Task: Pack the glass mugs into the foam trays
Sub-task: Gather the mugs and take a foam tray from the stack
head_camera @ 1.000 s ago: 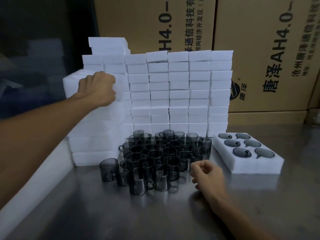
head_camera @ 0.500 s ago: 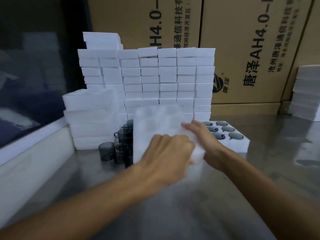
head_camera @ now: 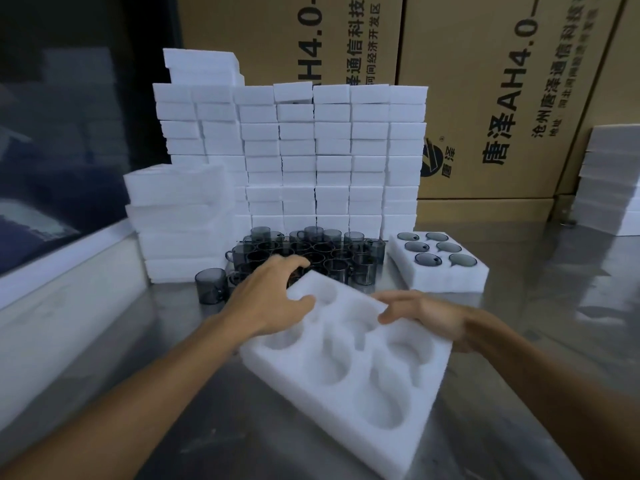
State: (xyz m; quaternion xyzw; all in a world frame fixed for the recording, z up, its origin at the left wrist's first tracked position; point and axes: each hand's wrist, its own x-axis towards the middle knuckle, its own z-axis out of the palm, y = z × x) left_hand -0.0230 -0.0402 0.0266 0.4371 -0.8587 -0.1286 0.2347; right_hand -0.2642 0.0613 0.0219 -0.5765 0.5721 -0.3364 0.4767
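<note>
An empty white foam tray (head_camera: 349,386) with several round pockets lies skewed on the steel table in front of me. My left hand (head_camera: 273,299) grips its far left corner, thumb on top. My right hand (head_camera: 426,315) holds its far right edge, fingers spread over the foam. Behind the tray stands a cluster of several smoky grey glass mugs (head_camera: 311,254), partly hidden by my left hand. One mug (head_camera: 210,285) stands apart at the left. To the right lies a second foam tray (head_camera: 440,275) with mugs in all its pockets.
A tall wall of stacked white foam trays (head_camera: 298,157) rises behind the mugs, with a lower stack (head_camera: 180,216) at the left. Another foam stack (head_camera: 613,181) sits at the far right. Brown cartons (head_camera: 485,81) line the back. A window ledge (head_camera: 62,282) bounds the left.
My left hand pulled a foam tray off the left stack and swung it down over the mugs. Both hands have now brought it flat onto the table in front.
</note>
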